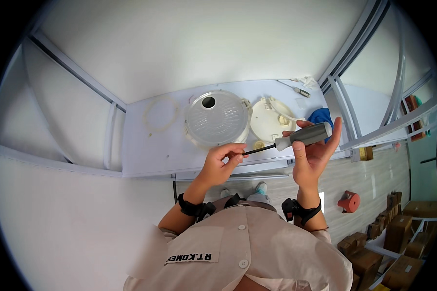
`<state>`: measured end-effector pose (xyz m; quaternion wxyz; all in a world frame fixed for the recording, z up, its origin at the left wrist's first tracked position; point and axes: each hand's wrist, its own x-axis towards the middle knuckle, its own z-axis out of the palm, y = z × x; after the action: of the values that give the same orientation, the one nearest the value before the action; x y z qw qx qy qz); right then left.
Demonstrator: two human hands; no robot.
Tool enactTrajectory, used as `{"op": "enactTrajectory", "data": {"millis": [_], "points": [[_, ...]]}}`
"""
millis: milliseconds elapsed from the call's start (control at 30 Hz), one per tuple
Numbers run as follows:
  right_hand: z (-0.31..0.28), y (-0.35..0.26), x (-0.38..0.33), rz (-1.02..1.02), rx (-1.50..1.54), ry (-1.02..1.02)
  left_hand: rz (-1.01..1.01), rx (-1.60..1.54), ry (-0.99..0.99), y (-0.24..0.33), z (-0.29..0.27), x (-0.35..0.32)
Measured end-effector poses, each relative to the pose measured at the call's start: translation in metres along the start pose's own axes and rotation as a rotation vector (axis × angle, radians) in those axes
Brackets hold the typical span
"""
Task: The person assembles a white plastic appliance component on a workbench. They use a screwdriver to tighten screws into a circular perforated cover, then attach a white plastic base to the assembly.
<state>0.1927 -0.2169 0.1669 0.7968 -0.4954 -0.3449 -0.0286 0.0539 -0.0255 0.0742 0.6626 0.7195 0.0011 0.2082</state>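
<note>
A screwdriver (303, 136) with a thick grey handle and a black shaft is held in front of my body, above the table's near edge. My right hand (311, 157) supports the handle between thumb and fingers, with one finger stretched away from it. At the shaft's tip, my left hand (224, 162) pinches with thumb and fingertips; the tip itself is hidden. Beyond my left hand stands a round whitish tub (217, 119) with a shiny top and a dark round hole. To its right lies a round cream-coloured cover (264, 119) with clips, partly behind my right hand.
A thin pale ring (144, 119) lies at the table's left. Toward the back right are a second screwdriver (302, 91), a crumpled white tissue (306, 81) and a blue cloth (320, 116). A metal frame (344, 109) borders the table's right side; a red stool (348, 202) stands on the floor.
</note>
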Motion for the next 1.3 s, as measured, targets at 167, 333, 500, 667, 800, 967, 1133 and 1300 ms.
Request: {"op": "enactTrajectory", "data": {"millis": [167,333,500,667,800,967,1133,1300], "points": [[0.002,0.010,-0.004,0.105,-0.003,0.054,0.056,0.020,0.020,0.014,-0.010,-0.004],[0.009,0.016,-0.005,0.170,0.011,0.120,-0.003,0.008,0.062,0.025,-0.017,-0.009],[0.008,0.020,-0.001,0.180,-0.041,0.181,0.107,0.455,0.269,0.029,-0.034,-0.012],[0.029,0.027,-0.004,0.016,-0.082,0.042,0.246,0.941,0.423,0.018,-0.043,-0.006],[0.041,0.036,-0.007,-0.012,-0.032,-0.098,0.184,0.907,0.395,0.000,-0.042,-0.011],[0.051,0.050,-0.003,-0.097,-0.096,-0.210,0.163,0.882,0.408,-0.006,-0.041,-0.010],[0.058,0.049,0.001,-0.099,-0.102,-0.275,0.169,0.840,0.438,-0.010,-0.039,-0.010],[0.060,0.050,0.004,-0.115,-0.127,-0.291,0.198,0.807,0.458,-0.012,-0.037,-0.008]]}}
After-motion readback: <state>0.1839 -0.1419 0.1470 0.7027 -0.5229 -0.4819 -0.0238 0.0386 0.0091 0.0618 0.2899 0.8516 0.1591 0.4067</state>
